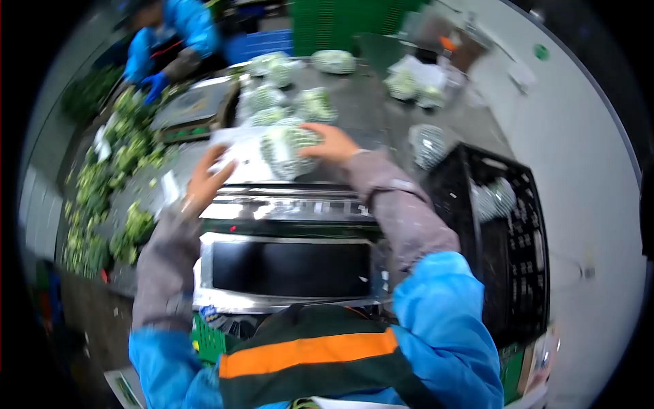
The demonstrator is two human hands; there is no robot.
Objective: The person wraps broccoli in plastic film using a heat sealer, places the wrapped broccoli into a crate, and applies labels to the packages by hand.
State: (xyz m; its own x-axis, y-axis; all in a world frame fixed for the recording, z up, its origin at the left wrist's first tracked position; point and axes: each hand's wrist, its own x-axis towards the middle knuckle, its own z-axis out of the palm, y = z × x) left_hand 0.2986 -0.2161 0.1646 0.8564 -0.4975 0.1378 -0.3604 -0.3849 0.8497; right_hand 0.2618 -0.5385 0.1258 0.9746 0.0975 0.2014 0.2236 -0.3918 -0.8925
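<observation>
Near the middle of the head view, a pale green vegetable in white foam netting (285, 151) rests on a white sheet (245, 160) behind a metal machine with a dark panel (291, 268). My right hand (330, 144) grips the netted vegetable from its right side, fingers curved over it. At the left edge of the sheet is my left hand (208, 178), its thumb and fingers apart and nothing between them. More netted vegetables (315, 105) lie just beyond the sheet.
A black crate (477, 273) holding a netted vegetable (503, 198) stands at the right. Loose green vegetables (129, 153) are heaped at the left. Another person (170, 41) in blue works at the back left beside a tray (193, 105). Green crates (347, 26) stand behind.
</observation>
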